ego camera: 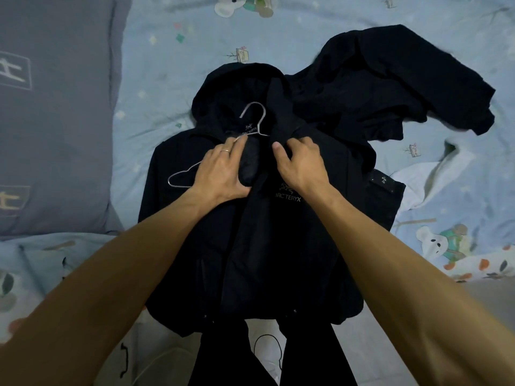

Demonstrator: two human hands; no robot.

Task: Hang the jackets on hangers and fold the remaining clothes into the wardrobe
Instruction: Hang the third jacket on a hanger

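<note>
We are looking at a black jacket [267, 232] lying on the bed [167, 65]. A wire hanger [252, 118] is sitting inside it. Our left hand [223, 171] and right hand [301, 162] are pinching the front edges, it seems. More dark clothes [390, 79] are lying at two o'clock.

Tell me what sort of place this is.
Probably a bedroom: the black jacket lies on a bed with a light blue cartoon-print sheet, a grey pillow beside it, and more dark clothes heaped nearby.
</note>
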